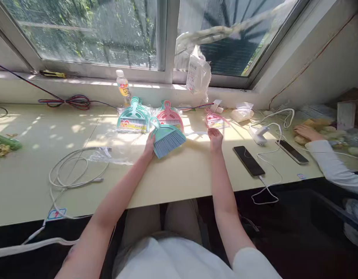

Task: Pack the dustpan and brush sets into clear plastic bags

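One green hand broom is gripped by the left hand, whose fingers close on its left side, near where the handle meets the head. The broom tilts, its handle pointing away from the person and its grey-blue bristles spreading to the right of that hand.

Well to the right of the broom, the right hand has its fingers bent together; whether they pinch anything, I cannot tell. A pale strip runs between the broom and the right hand. Just beyond the right hand's fingertips lies a small pink broom set with a printed label.

Beyond the left hand, slightly to its left, is a green dustpan set, and a pink dustpan set lies beyond the held broom, partly covered by it. A bottle stands farther off behind the green set.

To the left of the left hand are clear plastic wrap and a coiled white cable on the table. To the right of the right hand, a black phone lies nearer the person. Well apart, farther right, is another person's hand.
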Available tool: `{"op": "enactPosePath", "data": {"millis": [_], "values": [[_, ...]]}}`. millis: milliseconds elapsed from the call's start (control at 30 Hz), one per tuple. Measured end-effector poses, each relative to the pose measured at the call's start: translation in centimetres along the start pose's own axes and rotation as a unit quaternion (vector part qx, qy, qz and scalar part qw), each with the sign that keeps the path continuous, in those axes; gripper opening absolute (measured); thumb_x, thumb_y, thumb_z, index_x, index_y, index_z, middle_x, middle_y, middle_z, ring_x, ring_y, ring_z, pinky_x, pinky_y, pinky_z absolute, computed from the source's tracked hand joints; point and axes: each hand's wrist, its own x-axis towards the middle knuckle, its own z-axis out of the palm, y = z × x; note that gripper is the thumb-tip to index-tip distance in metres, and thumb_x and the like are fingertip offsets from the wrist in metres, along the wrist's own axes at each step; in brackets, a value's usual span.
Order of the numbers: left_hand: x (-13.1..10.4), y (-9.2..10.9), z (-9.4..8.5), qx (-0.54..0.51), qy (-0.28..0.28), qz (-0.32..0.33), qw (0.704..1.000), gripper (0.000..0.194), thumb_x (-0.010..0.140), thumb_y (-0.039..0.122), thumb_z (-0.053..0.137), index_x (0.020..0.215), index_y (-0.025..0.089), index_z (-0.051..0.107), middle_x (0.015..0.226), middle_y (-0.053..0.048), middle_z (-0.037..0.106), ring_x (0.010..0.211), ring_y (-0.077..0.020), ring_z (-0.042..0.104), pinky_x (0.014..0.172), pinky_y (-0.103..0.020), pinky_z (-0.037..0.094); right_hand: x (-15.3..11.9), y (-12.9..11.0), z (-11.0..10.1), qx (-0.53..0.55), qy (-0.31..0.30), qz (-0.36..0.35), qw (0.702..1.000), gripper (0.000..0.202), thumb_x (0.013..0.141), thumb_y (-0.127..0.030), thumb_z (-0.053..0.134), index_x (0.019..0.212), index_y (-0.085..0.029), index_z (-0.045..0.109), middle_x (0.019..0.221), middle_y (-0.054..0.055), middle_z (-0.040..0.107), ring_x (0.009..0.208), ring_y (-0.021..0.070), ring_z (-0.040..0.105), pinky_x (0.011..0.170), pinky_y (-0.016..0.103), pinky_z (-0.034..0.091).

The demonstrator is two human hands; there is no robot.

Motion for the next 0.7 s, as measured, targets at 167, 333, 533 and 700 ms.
{"op": "enactPosePath", "data": {"millis": [167, 333, 533, 700], "values": [[-0.2, -0.5, 0.2, 0.048, -0.021, -0.001, 0.999, 0.052, 0.08, 0.05, 0.07, 0.12, 0.019, 0.064, 0.121, -0.008, 0.069, 0.122, -0.0293, 0.059, 0.108, -0.045, 0.043, -0.8, -0.9, 0.0, -0.14, -0.056, -0.061, 0.987, 0.034, 0.07, -0.047, 0.072, 0.093, -0.023, 0.067, 0.099, 0.005, 0.069, 0.095, 0.0216, 0.063, 0.092, 0.042, 0.05], [-0.2, -0.7, -0.3, 0.072, -0.017, 0.0, 0.997, 0.052, 0.081, 0.054, 0.067, 0.121, 0.02, 0.065, 0.123, -0.007, 0.069, 0.123, -0.0299, 0.058, 0.108, -0.045, 0.044, -2.3, -0.4, 0.2, -0.493, -0.179, -0.048, 0.85, 0.041, 0.081, -0.048, 0.069, 0.116, -0.027, 0.067, 0.135, 0.008, 0.06, 0.129, 0.0314, 0.047, 0.107, 0.051, 0.038], [0.2, -1.0, -0.7, 0.087, -0.023, 0.01, 0.996, 0.053, 0.081, 0.056, 0.066, 0.12, 0.021, 0.065, 0.125, -0.007, 0.067, 0.123, -0.0297, 0.058, 0.107, -0.045, 0.044, -3.3, 0.1, 1.0, -0.585, -0.227, -0.05, 0.777, 0.022, 0.09, -0.036, 0.062, 0.108, -0.029, 0.071, 0.132, 0.004, 0.063, 0.121, 0.0275, 0.053, 0.105, 0.048, 0.038], [0.3, -1.2, -0.8, 0.086, -0.011, 0.009, 0.996, 0.05, 0.082, 0.056, 0.066, 0.118, 0.021, 0.065, 0.119, -0.007, 0.069, 0.121, -0.0305, 0.059, 0.104, -0.046, 0.046, -3.1, -0.3, 0.7, -0.588, -0.228, -0.07, 0.773, 0.018, 0.087, -0.033, 0.063, 0.1, -0.027, 0.073, 0.111, 0.004, 0.07, 0.105, 0.026, 0.059, 0.098, 0.045, 0.04]]}}
